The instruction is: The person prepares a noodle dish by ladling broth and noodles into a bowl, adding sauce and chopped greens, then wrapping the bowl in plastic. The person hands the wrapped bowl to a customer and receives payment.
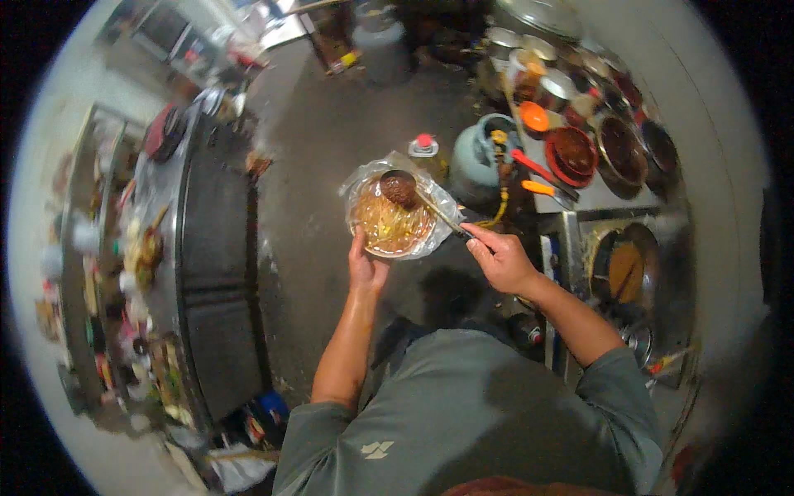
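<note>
My left hand [368, 263] grips the near-left rim of a round bowl [392, 251] lined with a clear plastic bag [441, 230]. Inside lies yellow-brown food [388, 218], partly hidden by glare on the plastic. Closed around a ladle's handle [441, 217], my right hand [501, 255] is to the right of the bowl. The ladle's round head [398, 188], with dark red-brown sauce in it, is over the far part of the bowl. Whether it touches the food cannot be told.
A gas cylinder [477, 164] and a red-capped plastic bottle [423, 149] stand beyond the bowl. At right, a table holds a red bowl [570, 156] and several pots, with a wok [626, 270] nearer me. A cluttered counter [167, 248] runs along the left.
</note>
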`<state>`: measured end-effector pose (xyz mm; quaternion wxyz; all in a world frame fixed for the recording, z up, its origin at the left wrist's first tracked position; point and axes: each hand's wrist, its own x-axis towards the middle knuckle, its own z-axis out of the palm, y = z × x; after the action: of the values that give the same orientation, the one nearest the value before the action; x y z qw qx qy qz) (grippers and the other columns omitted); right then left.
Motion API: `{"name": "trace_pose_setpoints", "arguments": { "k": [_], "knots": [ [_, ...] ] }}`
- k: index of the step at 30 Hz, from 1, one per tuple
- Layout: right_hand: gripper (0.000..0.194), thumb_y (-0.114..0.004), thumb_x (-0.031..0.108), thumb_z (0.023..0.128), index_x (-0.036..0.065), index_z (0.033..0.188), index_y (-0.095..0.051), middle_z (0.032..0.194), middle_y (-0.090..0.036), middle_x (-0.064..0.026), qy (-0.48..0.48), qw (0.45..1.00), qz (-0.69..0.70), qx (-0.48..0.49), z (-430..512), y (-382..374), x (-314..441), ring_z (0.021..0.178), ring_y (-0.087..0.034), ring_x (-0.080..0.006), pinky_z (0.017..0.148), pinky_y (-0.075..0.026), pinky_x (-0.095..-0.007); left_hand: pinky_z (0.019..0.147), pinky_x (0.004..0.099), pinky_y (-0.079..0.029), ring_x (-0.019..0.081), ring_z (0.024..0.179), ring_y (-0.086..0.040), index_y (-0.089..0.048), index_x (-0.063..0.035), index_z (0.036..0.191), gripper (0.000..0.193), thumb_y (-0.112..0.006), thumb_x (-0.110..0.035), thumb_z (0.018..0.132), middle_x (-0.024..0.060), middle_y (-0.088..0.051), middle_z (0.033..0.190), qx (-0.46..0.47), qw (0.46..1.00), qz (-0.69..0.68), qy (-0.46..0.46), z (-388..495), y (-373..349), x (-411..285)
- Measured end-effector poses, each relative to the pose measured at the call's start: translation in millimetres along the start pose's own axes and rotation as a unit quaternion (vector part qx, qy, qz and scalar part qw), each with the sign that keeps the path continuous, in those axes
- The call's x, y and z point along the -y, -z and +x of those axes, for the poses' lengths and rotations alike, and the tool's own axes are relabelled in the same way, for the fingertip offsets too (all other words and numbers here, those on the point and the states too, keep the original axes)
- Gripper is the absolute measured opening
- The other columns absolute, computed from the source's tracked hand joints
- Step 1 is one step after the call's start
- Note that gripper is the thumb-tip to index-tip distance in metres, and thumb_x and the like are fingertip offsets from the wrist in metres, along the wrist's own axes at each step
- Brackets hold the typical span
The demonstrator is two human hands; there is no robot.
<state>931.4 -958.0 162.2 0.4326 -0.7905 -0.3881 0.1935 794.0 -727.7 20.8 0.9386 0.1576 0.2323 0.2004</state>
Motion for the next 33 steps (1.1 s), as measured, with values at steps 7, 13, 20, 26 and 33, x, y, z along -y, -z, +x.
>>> {"name": "trace_pose_setpoints", "arguments": {
  "k": [7, 13, 20, 26, 33],
  "knots": [
    [0.033, -0.062, 0.011, 0.095, 0.002, 0.127, -0.064, 0.072, -0.062, -0.0198, 0.089, 0.991, -0.016, 0.094, 66, -169, 91, 0.062, -0.063, -0.0261, 0.061, -0.049, -0.0349, 0.112, 0.0496, -0.039, 0.0300, 0.133, -0.049, -0.041, -0.0038, 0.146, 0.060, -0.054, -0.041, 0.100, 0.0118, -0.049, 0.147, -0.048, 0.992, -0.046, -0.111, -56, 119, -156],
    [0.033, -0.062, 0.011, 0.095, 0.002, 0.127, -0.063, 0.069, -0.061, -0.0177, 0.124, 0.981, -0.003, 0.146, 119, -333, 170, 0.059, -0.062, -0.0267, 0.057, -0.047, -0.0359, 0.113, 0.0489, -0.038, 0.0298, 0.133, -0.048, -0.039, -0.0041, 0.148, 0.062, -0.054, -0.041, 0.100, 0.0115, -0.048, 0.147, -0.073, 0.980, -0.036, -0.180, -100, 224, -307],
    [0.034, -0.062, 0.014, 0.095, 0.003, 0.127, -0.062, 0.073, -0.064, -0.0204, 0.191, 0.963, 0.022, 0.187, 176, -488, 258, 0.062, -0.063, -0.0331, 0.060, -0.050, -0.0395, 0.112, 0.0504, -0.038, 0.0307, 0.135, -0.047, -0.038, -0.0061, 0.149, 0.066, -0.055, -0.044, 0.098, 0.0115, -0.046, 0.149, -0.102, 0.961, -0.051, -0.251, -148, 305, -452],
    [0.033, -0.061, 0.015, 0.096, 0.002, 0.126, -0.063, 0.074, -0.063, -0.0225, 0.217, 0.945, 0.032, 0.242, 228, -582, 307, 0.062, -0.064, -0.0327, 0.060, -0.050, -0.0383, 0.112, 0.0511, -0.039, 0.0308, 0.135, -0.046, -0.039, -0.0079, 0.149, 0.065, -0.056, -0.044, 0.098, 0.0108, -0.047, 0.149, -0.142, 0.934, -0.094, -0.314, -159, 362, -522],
    [0.033, -0.060, 0.015, 0.097, 0.002, 0.126, -0.063, 0.072, -0.062, -0.0229, 0.203, 0.925, 0.019, 0.320, 305, -679, 352, 0.058, -0.062, -0.0303, 0.058, -0.049, -0.0383, 0.112, 0.0507, -0.039, 0.0305, 0.135, -0.047, -0.041, -0.0080, 0.148, 0.062, -0.054, -0.043, 0.099, 0.0110, -0.047, 0.148, -0.182, 0.907, -0.139, -0.355, -159, 428, -597]
  ]
}}
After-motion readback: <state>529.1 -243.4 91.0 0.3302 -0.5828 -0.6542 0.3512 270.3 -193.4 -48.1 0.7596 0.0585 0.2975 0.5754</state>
